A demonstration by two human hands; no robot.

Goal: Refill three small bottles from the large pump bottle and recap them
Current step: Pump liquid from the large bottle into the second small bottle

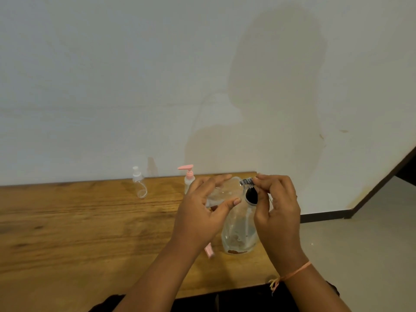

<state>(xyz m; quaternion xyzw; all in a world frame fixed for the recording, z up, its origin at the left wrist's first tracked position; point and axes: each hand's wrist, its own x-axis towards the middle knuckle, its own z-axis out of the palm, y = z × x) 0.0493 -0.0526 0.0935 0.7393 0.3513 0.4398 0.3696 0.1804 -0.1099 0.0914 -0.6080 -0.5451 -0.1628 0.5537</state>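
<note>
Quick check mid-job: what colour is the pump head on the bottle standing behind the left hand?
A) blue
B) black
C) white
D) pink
D: the pump bottle has a pink head; it stands just behind the left hand, while the right hand pinches the top of the clear pouch.

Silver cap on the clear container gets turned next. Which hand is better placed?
Right, probably. The right hand pinches the silver cap with its fingertips, while the left hand lies with spread fingers against the clear container, so it is better suited to steadying it.
</note>
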